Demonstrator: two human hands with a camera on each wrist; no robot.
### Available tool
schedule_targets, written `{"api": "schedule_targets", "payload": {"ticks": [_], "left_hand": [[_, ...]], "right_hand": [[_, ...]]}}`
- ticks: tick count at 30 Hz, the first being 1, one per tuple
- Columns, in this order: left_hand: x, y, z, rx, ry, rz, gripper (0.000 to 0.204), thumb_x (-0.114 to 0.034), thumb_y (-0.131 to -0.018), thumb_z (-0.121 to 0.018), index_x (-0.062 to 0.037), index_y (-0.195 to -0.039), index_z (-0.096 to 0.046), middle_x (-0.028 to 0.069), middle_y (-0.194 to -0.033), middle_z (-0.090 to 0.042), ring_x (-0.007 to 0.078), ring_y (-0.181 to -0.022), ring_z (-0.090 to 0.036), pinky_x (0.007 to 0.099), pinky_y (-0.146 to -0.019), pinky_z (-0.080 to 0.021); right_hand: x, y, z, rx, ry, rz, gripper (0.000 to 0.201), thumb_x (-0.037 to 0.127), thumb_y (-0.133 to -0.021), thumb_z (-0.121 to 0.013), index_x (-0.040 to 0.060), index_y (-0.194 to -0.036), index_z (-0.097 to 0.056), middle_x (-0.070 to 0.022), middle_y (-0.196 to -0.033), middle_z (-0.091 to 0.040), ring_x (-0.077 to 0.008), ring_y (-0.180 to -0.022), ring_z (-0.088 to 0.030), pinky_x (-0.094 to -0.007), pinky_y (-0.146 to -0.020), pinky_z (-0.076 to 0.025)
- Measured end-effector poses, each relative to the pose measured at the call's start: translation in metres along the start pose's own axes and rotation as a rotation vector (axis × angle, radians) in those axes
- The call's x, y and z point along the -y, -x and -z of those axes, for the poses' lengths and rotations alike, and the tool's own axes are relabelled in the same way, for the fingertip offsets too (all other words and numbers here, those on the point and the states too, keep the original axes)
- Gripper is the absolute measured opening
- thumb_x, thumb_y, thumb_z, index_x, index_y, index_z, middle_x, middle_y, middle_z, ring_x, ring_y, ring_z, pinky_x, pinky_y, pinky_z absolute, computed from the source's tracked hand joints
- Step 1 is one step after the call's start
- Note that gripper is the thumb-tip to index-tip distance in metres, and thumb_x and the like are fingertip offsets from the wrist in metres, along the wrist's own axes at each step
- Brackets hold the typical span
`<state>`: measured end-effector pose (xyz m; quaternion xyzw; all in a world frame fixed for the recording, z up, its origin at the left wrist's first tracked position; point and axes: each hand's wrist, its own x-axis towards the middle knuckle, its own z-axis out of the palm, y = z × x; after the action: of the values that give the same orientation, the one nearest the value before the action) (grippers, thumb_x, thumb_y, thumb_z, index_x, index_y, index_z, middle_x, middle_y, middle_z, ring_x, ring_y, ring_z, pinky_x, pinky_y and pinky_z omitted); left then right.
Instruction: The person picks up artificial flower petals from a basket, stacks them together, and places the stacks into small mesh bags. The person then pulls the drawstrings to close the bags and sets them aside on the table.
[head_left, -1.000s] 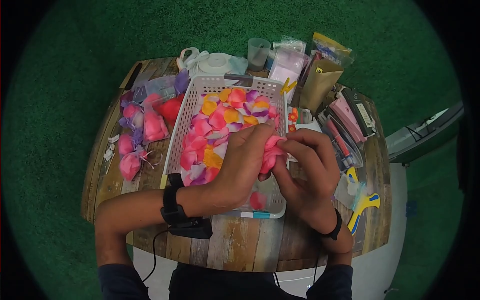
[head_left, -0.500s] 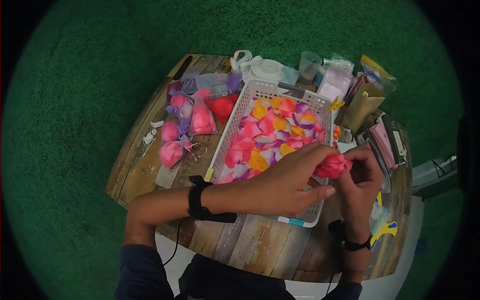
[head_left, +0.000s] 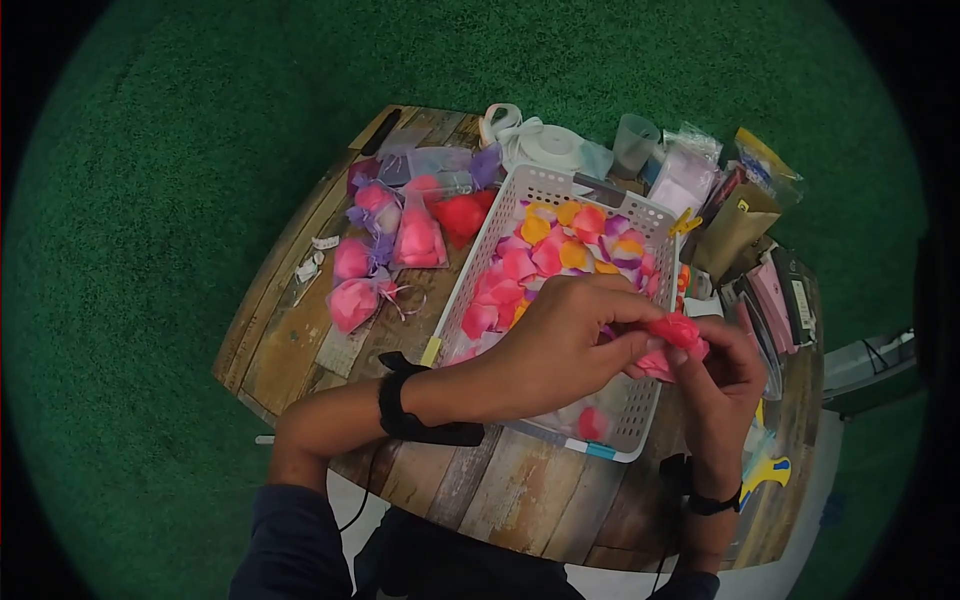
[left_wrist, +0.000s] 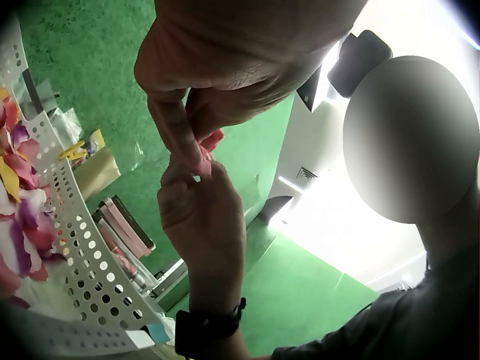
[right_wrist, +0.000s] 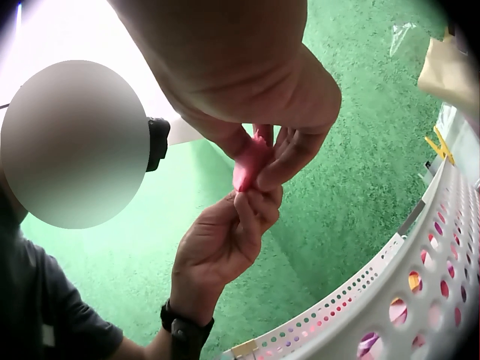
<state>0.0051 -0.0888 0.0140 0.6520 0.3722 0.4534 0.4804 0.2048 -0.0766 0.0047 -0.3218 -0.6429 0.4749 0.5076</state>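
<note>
Both hands meet over the right side of a white perforated basket (head_left: pixel 641 407). Between them is a small crumpled bundle of pink fabric petals (head_left: pixel 678 328), which also shows in the right wrist view as a pink bundle (right_wrist: pixel 253 163). My left hand (head_left: pixel 565 345) pinches its left side between thumb and forefinger. The right hand (head_left: pixel 718 375) pinches the other side with thumb and fingertips, so fingers hide much of the bundle. Loose pink, orange, purple and white petals (head_left: pixel 548 250) fill the far part of the basket. A pink petal (head_left: pixel 592 423) lies near its front end.
Left of the basket lie sheer pouches with pink contents (head_left: pixel 418 238) and a red pouch (head_left: pixel 462 218). Behind stand a ribbon roll (head_left: pixel 552 146) and a clear cup (head_left: pixel 634 143). A brown paper bag (head_left: pixel 735 228), boxes (head_left: pixel 793 297) and a yellow-blue tool (head_left: pixel 768 474) line the right.
The head view has swung, shifting the table rightward. The left hand's fingers, extended beside the bundle half a second ago, now pinch it. The right hand keeps its hold.
</note>
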Motion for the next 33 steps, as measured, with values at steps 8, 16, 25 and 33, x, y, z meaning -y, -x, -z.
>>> {"api": "schedule_targets", "payload": {"ticks": [8, 16, 25, 33], "left_hand": [[-0.001, 0.007, 0.004, 0.04, 0.321, 0.037, 0.018, -0.005, -0.092, -0.064, 0.0046, -0.108, -0.067, 0.0087, -0.098, -0.061, 0.0133, -0.078, -0.068, 0.0221, -0.06, -0.055], [0.0, 0.006, 0.006, 0.033, 0.31, 0.068, 0.016, -0.007, -0.092, -0.066, 0.0048, -0.103, -0.068, 0.0067, -0.09, -0.062, 0.0122, -0.074, -0.067, 0.0224, -0.061, -0.056], [0.005, 0.009, 0.011, -0.017, -0.216, -0.318, 0.022, -0.004, -0.086, -0.071, 0.004, -0.107, -0.068, 0.0104, -0.099, -0.067, 0.0121, -0.075, -0.066, 0.0229, -0.065, -0.054], [0.002, 0.011, 0.017, -0.07, 0.094, 0.098, 0.021, -0.006, -0.09, -0.068, 0.0038, -0.108, -0.069, 0.0077, -0.097, -0.068, 0.0109, -0.08, -0.066, 0.0245, -0.068, -0.059]], "right_hand": [[0.002, 0.005, 0.005, 0.089, -0.071, 0.013, 0.024, -0.006, -0.085, -0.065, -0.0057, -0.108, -0.064, -0.0092, -0.1, -0.066, -0.0131, -0.091, -0.062, -0.0253, -0.081, -0.049], [0.007, 0.002, 0.005, 0.102, -0.177, -0.267, 0.028, -0.006, -0.085, -0.066, -0.007, -0.112, -0.062, -0.0126, -0.099, -0.069, -0.0169, -0.086, -0.069, -0.0286, -0.071, -0.059], [0.002, 0.007, -0.005, 0.064, -0.016, -0.251, 0.024, -0.005, -0.089, -0.062, -0.0082, -0.112, -0.059, -0.0139, -0.096, -0.069, -0.0177, -0.083, -0.07, -0.0293, -0.068, -0.06], [0.009, 0.003, -0.002, 0.069, -0.141, -0.228, 0.025, 0.001, -0.088, -0.07, -0.0051, -0.11, -0.059, -0.011, -0.092, -0.069, -0.0129, -0.081, -0.069, -0.0222, -0.066, -0.056]]}}
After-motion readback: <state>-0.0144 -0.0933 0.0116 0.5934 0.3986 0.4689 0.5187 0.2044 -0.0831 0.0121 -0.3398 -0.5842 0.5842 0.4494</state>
